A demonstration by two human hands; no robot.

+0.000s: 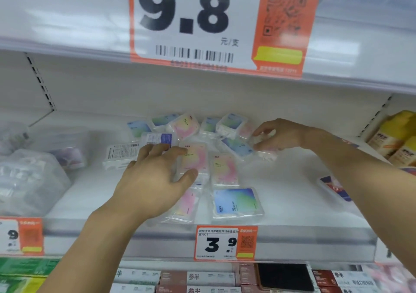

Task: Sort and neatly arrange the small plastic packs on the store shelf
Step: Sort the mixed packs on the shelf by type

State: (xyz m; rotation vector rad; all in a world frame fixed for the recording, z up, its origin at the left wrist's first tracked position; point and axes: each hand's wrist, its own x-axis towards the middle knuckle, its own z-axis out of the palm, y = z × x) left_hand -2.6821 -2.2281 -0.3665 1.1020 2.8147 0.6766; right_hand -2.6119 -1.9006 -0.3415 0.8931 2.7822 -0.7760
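Left-edge clear tubs [29, 175] blurred

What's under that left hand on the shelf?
The left hand rests on a pink pack, thumb along its edge. Another pink pack pokes out below; anything else beneath is covered.

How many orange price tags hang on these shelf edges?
3: the big 9.8 tag on the upper shelf edge, the 3.9 tag below the packs, and a cut-off tag at far left. Others may lie out of frame.
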